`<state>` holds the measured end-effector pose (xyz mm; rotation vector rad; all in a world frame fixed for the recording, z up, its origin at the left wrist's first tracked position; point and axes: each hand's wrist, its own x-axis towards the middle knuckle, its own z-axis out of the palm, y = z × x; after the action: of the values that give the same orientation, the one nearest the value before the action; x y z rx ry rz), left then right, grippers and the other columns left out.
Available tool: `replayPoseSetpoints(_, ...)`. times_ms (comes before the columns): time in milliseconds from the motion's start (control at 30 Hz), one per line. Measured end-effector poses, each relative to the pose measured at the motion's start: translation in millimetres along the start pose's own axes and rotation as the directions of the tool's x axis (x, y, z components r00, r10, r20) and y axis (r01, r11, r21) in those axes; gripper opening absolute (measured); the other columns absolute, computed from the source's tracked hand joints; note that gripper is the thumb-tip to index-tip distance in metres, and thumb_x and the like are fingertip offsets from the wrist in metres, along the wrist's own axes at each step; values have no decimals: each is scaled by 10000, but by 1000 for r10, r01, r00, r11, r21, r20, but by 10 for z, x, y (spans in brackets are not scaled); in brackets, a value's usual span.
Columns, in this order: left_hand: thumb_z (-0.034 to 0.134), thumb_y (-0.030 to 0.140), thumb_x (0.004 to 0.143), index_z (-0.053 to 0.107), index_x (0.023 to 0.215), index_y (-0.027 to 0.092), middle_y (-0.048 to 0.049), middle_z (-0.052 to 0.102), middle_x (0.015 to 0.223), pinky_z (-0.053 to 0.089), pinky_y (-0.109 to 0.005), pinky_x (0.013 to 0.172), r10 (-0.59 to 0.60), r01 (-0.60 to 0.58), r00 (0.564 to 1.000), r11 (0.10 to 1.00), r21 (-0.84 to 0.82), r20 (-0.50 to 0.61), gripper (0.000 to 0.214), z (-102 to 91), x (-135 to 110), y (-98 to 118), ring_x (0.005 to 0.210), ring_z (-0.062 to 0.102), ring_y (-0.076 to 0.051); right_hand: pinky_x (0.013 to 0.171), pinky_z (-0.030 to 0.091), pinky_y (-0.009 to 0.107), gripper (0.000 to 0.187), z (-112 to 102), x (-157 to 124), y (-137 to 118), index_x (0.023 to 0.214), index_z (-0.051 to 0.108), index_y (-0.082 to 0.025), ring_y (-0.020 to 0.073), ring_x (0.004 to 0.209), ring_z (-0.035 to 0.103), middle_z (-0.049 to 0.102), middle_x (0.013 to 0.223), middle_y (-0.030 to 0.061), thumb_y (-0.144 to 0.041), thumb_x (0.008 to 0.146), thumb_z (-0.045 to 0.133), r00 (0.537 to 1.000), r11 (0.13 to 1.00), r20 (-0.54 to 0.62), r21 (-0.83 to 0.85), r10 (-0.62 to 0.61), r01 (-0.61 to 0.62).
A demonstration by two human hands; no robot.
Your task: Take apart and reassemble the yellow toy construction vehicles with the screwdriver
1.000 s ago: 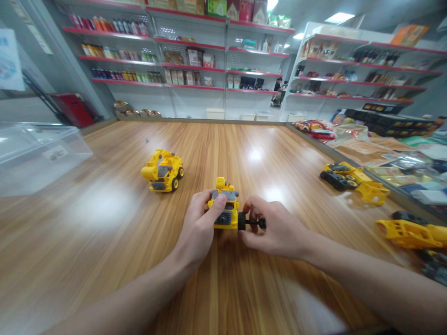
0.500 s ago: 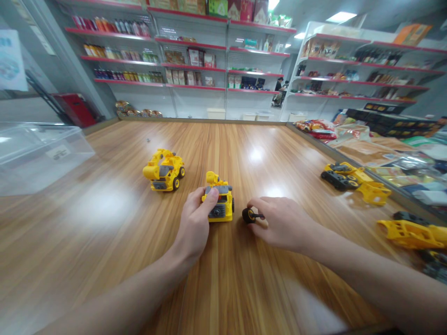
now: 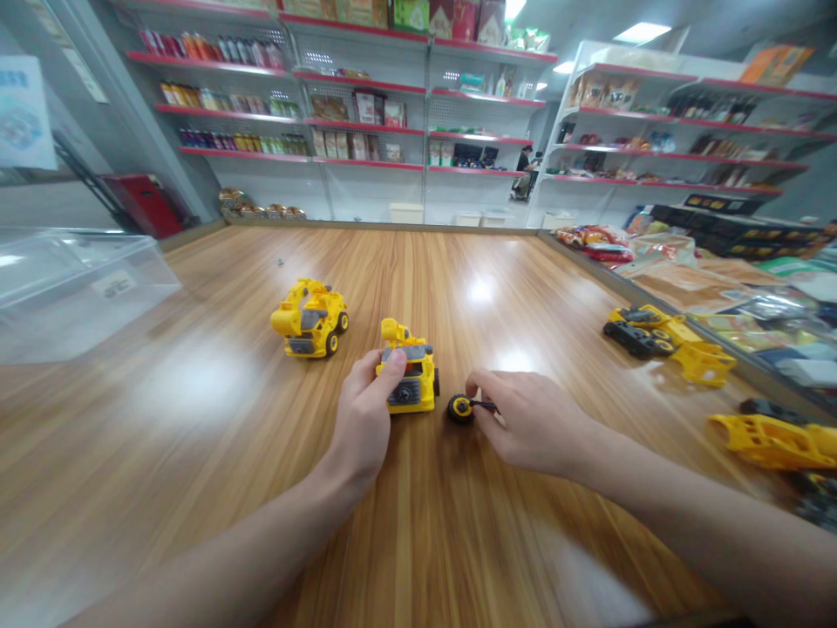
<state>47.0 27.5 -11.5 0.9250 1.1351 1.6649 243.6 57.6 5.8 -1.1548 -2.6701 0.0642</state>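
My left hand [image 3: 363, 423] grips a small yellow toy truck [image 3: 411, 380] that stands on the wooden table [image 3: 196, 436], thumb on its grey front. Just to its right, my right hand [image 3: 529, 419] pinches a black axle with a black and yellow wheel [image 3: 460, 408] on its end. The wheel rests on the table a little apart from the truck's side.
A second yellow toy truck [image 3: 310, 318] stands further back to the left. More yellow and black toy parts [image 3: 654, 333] lie at the right edge, with a yellow piece [image 3: 772, 436] nearer me. A clear plastic box [image 3: 71, 288] sits at the left. Shop shelves line the back.
The wheel and axle came out of the truck's side in my right hand and now lie beside it. My left hand turned the truck and shifted it slightly back and left.
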Motion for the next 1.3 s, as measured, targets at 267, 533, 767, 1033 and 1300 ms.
replayPoseSetpoints(267,617,376,833,714,997,186,-43,733,1060,550,-315,760,-75,58,996,953,-298,-45,268,14,53,39,981,672,-253,605,394,283,433,16,7,-32,1285,469,-219,191,660,636,675,720,5,-356,887,572,989,975,-79,197,123,-105)
replayPoseSetpoints(533,547,469,857,705,1072,170,-104,722,1096,557,-399,714,-292,352,935,842,-409,203,400,79,-32,223,991,666,-314,597,423,265,477,-24,10,-52,1308,475,-255,162,648,628,672,772,-6,-350,866,630,963,950,-250,310,104,-22)
replayPoseSetpoints(767,580,403,862,715,1045,216,-96,686,1159,501,-338,730,-143,299,887,903,-309,440,296,31,-66,192,1035,619,-272,537,407,245,244,-52,23,-96,1114,554,-206,134,584,599,655,707,-6,-354,920,566,933,856,-255,509,256,-96)
replayPoseSetpoints(1033,752,254,752,714,1000,183,-78,735,1011,480,-363,896,-147,205,937,966,-158,316,260,66,-39,55,953,669,-232,502,384,234,304,5,8,-126,1067,599,-201,115,525,542,621,628,-33,-417,857,646,950,829,-202,551,239,-91)
replayPoseSetpoints(1300,684,156,715,724,866,142,-38,742,859,503,-352,855,-128,161,982,950,-266,137,156,29,3,29,913,671,-232,491,336,235,229,-86,-24,-163,775,647,-164,91,532,491,619,641,-7,-249,938,510,983,816,-152,578,99,7)
